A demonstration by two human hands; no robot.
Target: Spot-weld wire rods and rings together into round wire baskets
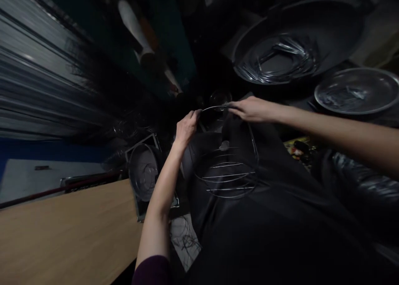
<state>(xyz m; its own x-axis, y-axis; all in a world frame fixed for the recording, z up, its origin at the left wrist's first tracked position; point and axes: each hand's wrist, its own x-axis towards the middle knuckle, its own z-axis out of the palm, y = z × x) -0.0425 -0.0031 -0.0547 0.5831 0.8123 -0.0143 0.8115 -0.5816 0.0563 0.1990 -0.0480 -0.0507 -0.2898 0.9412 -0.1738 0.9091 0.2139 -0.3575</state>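
The left hand (186,129) and right hand (251,109) both pinch a shiny, rounded metal-wire frame (230,175) — thin, parallel-barred — over creased black cloth (280,222).

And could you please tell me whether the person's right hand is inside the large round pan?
No, the right hand pinches the curved wire, outside the large round pan.

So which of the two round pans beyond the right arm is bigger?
The upper pan, holding a thick shiny loop; the lower pan, nearer the picture's right edge, looks much smaller.
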